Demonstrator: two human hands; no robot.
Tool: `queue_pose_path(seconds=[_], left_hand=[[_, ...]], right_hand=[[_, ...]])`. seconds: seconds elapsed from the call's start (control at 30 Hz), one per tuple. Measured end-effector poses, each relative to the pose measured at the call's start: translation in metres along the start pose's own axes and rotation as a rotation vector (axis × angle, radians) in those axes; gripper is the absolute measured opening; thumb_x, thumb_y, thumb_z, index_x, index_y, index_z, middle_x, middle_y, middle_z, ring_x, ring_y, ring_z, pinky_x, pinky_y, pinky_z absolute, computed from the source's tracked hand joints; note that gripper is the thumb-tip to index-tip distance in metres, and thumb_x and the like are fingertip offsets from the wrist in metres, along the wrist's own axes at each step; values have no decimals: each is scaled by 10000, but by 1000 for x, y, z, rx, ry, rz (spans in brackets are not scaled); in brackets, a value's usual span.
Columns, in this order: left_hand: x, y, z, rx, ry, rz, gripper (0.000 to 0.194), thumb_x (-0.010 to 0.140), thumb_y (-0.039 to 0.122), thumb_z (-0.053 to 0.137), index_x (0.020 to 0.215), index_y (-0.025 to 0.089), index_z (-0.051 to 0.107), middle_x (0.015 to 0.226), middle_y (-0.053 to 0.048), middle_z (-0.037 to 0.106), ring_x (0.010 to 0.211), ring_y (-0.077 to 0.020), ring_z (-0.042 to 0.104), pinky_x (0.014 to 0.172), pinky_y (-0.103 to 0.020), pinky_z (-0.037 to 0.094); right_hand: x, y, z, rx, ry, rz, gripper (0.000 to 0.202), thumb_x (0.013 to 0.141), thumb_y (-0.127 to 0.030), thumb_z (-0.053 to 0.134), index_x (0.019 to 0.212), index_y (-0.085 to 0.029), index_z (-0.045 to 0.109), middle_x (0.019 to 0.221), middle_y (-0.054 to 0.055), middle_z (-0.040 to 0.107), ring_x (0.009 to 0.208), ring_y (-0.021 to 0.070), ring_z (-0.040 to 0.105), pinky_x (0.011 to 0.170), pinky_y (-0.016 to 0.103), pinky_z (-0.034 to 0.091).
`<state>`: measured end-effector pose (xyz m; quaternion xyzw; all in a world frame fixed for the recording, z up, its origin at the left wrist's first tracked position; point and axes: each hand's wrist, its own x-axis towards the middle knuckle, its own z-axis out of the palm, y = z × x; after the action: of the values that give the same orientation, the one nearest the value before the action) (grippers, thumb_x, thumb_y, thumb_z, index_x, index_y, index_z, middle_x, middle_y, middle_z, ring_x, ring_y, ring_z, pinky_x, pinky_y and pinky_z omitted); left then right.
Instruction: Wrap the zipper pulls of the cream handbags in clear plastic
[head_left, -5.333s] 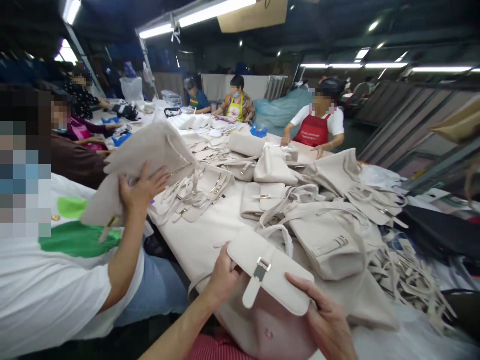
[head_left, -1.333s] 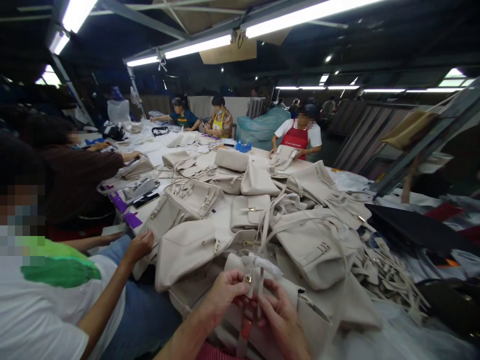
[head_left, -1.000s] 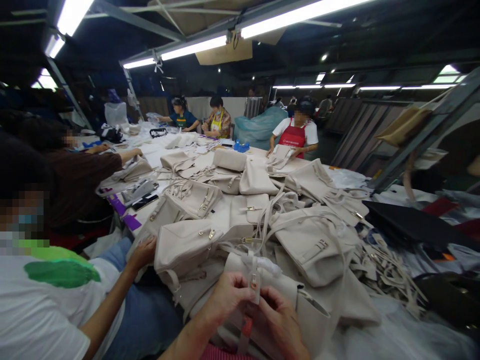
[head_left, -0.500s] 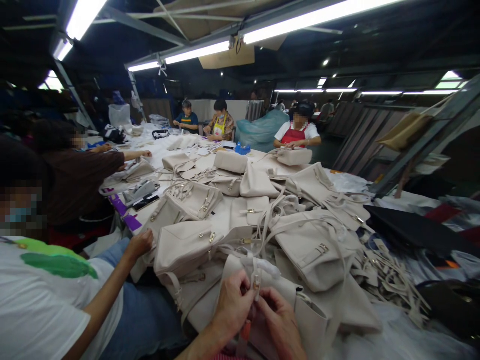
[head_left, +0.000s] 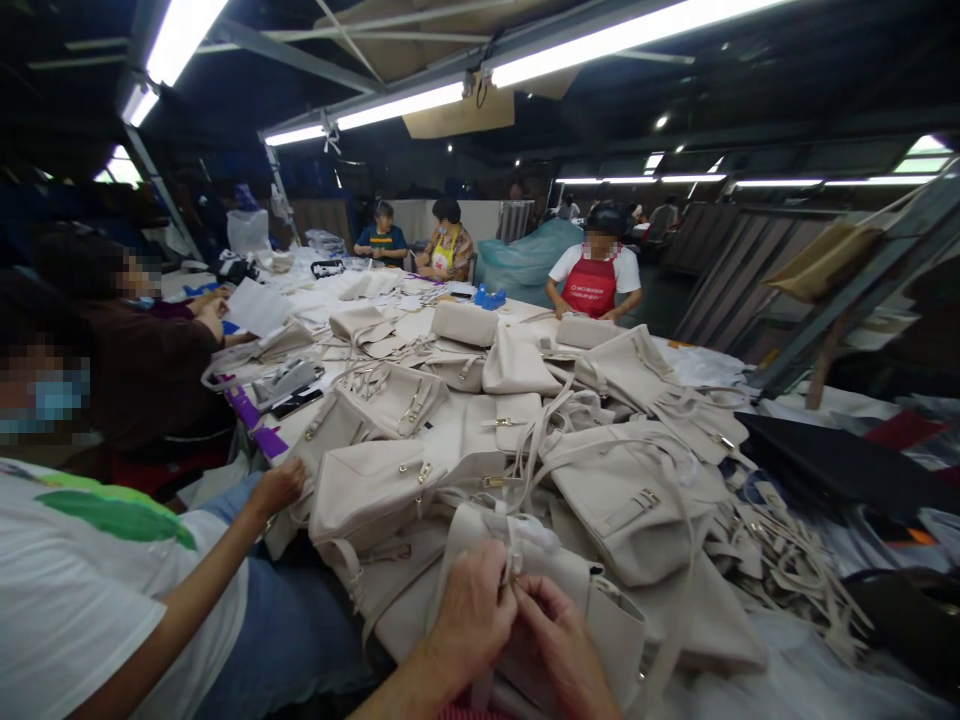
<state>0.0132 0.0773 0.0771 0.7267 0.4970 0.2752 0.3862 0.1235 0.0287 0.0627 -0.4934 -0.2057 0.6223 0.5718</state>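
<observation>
At the bottom centre, my left hand [head_left: 472, 605] and my right hand [head_left: 559, 635] meet at the narrow strap of a beige bag [head_left: 465, 530]. The fingers of my left hand are closed on the strap [head_left: 514, 535], beside its buckle, which they mostly cover. My right hand pinches the same strap from the right, thumb and forefinger together just below. The bag lies tilted in front of me on other beige bags. A second beige bag [head_left: 367, 495] with metal clasps lies just beyond my left hand.
Beige bags with long straps [head_left: 622, 500] cover the table. Loose straps [head_left: 787, 560] are heaped at the right, near a black piece [head_left: 840, 460]. A person's hand [head_left: 281, 487] is close on the left. Other people sit around the table.
My left hand has shifted over the buckle, which showed before. An orange piece below my hands is no longer visible. Across the table, the person in the red apron has lowered their hands.
</observation>
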Motion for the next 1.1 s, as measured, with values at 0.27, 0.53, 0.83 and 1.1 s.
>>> queue_pose_path(seconds=[0.27, 0.53, 0.83, 1.1], left_hand=[[-2, -12, 10, -556, -42, -240, 173, 647, 203, 564, 634, 210, 391, 551, 72, 411, 507, -91, 410, 477, -210, 306], [-7, -6, 8, -907, -43, -513, 236, 522, 196, 657, 630, 189, 447, 509, 78, 501, 420, -69, 438, 422, -190, 319], [-14, -10, -11, -1187, -229, -681, 342, 440, 102, 688, 737, 160, 530, 640, 25, 606, 489, -76, 512, 476, -195, 365], [-26, -3, -14, -765, -93, -273, 103, 616, 144, 588, 715, 151, 615, 678, -2, 594, 618, -126, 562, 619, -251, 459]], right_hand=[[-3, 10, -9, 22, -82, 75, 347, 646, -446, 785, 871, -189, 724, 592, -16, 633, 435, 50, 410, 414, 164, 286], [-6, 10, 0, 102, -89, 6, 392, 520, -382, 847, 835, -190, 713, 779, 50, 725, 674, 202, 639, 628, 309, 491], [-7, 10, 0, -88, 58, -147, 271, 528, -217, 785, 638, -212, 537, 553, -54, 579, 538, 137, 549, 530, 245, 445], [-9, 5, 2, 156, 17, 87, 276, 534, -200, 731, 637, -207, 474, 533, -59, 582, 478, 101, 510, 457, 195, 385]])
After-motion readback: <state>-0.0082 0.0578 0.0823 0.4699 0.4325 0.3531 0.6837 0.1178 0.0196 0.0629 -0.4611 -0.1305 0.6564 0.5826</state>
